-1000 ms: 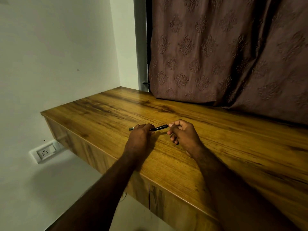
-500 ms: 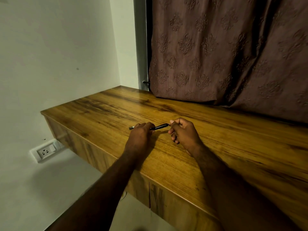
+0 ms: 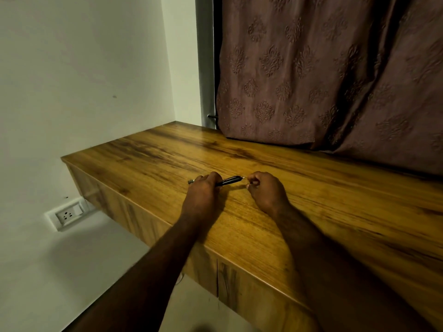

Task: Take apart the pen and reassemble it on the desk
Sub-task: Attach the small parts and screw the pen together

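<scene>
Glossy wood-grain bench [image 3: 335, 212] beneath an embossed brown curtain [image 3: 335, 80]: the left hand [image 3: 203, 195] closes its grip round a slim black pen [image 3: 230, 181], whose barrel juts right of that grip, where the right hand [image 3: 266, 192] pinches its pale tip.

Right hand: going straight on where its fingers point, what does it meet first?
The pen, gripped by the left hand: its tip lies just before the curled fingers of the right hand. Whether they touch, I cannot tell.
</scene>
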{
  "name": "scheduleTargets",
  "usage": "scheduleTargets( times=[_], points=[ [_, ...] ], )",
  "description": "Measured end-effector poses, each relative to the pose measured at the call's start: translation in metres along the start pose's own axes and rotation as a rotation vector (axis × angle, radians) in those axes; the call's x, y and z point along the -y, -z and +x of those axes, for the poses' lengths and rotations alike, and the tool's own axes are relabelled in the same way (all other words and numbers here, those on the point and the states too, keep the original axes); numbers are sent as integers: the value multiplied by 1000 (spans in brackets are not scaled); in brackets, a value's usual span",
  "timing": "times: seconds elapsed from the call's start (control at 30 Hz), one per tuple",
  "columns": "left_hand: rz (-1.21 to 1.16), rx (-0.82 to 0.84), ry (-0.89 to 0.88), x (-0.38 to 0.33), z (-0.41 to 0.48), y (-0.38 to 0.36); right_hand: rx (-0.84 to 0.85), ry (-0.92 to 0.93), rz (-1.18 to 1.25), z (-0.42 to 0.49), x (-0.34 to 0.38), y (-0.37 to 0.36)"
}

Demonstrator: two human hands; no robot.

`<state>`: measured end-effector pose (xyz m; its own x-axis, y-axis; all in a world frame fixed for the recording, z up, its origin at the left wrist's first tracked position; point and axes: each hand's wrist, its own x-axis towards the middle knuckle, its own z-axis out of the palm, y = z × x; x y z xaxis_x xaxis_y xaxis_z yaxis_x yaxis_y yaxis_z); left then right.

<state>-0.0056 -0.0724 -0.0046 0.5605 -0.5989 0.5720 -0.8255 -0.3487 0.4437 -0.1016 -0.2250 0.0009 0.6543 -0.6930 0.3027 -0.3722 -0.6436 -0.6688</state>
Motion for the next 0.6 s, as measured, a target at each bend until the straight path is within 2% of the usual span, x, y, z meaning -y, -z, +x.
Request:
scheduleTargets(
  times=[0.07,0.13,0.27,0.33,0.43,0.6],
  points=[
    [-5,-4,-8,-1,-1,1,-20,-9,1,0,2,0],
    [-20,-19,-21,-3,-3,3,-53,-24,119,0,1,3],
    [3,-15,-15,-4,-3,2,17,-70,660,-3,-1,18],
    [7,-12,-5,-4,-2,2,65,-82,823,-5,-1,22],
    [28,-15,4,-6,-2,3,107,-71,881,-6,2,24],
    [19,-44,-26,-6,-4,3,166,-40,842,-10,6,23]
  ],
)
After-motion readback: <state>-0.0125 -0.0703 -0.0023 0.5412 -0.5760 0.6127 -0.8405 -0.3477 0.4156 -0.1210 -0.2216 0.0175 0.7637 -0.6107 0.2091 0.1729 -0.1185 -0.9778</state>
